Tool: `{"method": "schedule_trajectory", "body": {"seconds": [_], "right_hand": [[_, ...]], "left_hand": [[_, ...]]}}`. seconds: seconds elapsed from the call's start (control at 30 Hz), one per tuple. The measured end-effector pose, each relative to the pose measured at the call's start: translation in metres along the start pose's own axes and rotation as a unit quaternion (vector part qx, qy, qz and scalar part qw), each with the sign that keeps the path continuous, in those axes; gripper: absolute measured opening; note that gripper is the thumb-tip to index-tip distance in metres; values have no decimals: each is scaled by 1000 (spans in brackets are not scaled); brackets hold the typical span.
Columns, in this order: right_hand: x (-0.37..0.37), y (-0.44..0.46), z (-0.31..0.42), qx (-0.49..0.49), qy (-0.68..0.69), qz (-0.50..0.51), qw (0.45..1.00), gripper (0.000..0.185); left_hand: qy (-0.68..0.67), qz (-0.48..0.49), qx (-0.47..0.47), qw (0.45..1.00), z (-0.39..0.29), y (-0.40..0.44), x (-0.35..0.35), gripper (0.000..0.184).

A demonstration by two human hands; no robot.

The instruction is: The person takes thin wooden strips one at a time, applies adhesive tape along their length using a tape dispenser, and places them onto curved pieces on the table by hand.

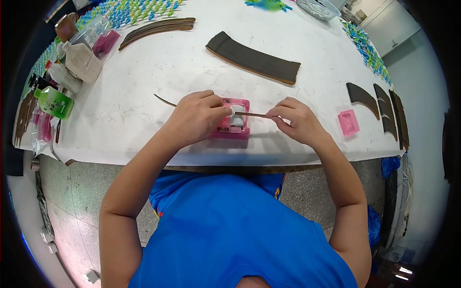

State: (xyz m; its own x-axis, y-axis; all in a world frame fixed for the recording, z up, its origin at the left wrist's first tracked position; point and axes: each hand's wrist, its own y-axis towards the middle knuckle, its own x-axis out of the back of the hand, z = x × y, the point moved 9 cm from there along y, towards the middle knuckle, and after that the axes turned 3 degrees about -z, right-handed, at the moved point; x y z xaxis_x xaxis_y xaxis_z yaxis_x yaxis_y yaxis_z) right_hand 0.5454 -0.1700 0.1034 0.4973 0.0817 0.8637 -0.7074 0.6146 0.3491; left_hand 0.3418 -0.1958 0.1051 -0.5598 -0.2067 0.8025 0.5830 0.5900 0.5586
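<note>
A thin, dark brown strip [252, 114] runs across a pink plastic holder [244, 135] in the middle of the table. My right hand [296, 118] pinches the strip at its right end, thumb and fingers together. Over the left part of the holder is my left hand [200, 115], its fingers closed on the same strip. The strip's curved far end sticks out to the left behind that hand. A whitish block or pad [237, 118] sits in the holder, just under the strip. The left hand covers part of the holder.
A wide dark curved piece [254, 58] lies ahead; stacked curved strips [157, 30] are at upper left. Bottles, including a green one [56, 102], stand left. A small pink tray [348, 123] and dark curved pieces [363, 98] lie right. Blue-green clips [365, 48] line the far edge.
</note>
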Motion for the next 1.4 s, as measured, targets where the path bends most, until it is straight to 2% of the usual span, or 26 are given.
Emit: {"method": "schedule_trajectory", "body": {"seconds": [0.1,0.17,0.4,0.6,0.77,0.87,0.9,1.0,1.03,1.07,1.13,1.17,1.2,1.23,1.27,1.33,1.37,1.4], "right_hand": [[18,-30,-19,-28,-17,0,999,18],[30,-55,-40,-89,-34,-4,995,18],[63,-110,-69,-153,-104,-23,982,16],[90,-106,-63,-121,-139,-56,981,19],[152,-81,-40,-84,-224,-113,964,24],[188,-55,-19,-33,-246,-142,958,24],[196,-43,-7,18,-288,-140,947,23],[213,-17,9,54,-296,-186,935,22],[217,-9,16,54,-297,-187,935,22],[221,0,12,5,-259,-167,951,27],[222,10,2,-38,-219,-145,964,31],[225,13,-9,-61,-228,-135,962,29],[227,12,-18,-70,-232,-131,961,28],[229,12,-28,-78,-236,-128,960,27],[225,6,-50,-121,-157,-103,975,25],[203,-6,-88,-223,21,-64,972,17],[186,-12,-100,-238,120,-45,963,14],[167,-18,-110,-250,218,-22,943,11]], "left_hand": [[-3,-4,-3,1000,0,1,-2,23],[-2,-1,-3,1000,0,3,-3,23],[-8,11,-14,1000,-7,13,-7,20],[-27,13,-14,999,-11,23,-12,21],[-58,2,-9,998,-14,32,-18,21],[-103,-19,22,994,-11,36,-23,21],[-126,-26,48,991,-8,37,-26,23],[-166,-35,95,981,-5,40,-33,28],[-183,-40,119,975,-4,41,-34,30],[-181,-42,119,975,-6,42,-34,30],[-255,-7,212,943,3,38,-43,27],[-251,-12,214,944,5,39,-35,27],[-381,38,303,873,12,35,-40,24],[-498,86,380,775,14,28,-49,20],[-494,81,380,778,24,25,-46,20],[-713,58,294,633,28,22,-38,16],[-707,50,294,642,34,20,-29,16],[-739,31,309,597,38,15,-23,16]]}}
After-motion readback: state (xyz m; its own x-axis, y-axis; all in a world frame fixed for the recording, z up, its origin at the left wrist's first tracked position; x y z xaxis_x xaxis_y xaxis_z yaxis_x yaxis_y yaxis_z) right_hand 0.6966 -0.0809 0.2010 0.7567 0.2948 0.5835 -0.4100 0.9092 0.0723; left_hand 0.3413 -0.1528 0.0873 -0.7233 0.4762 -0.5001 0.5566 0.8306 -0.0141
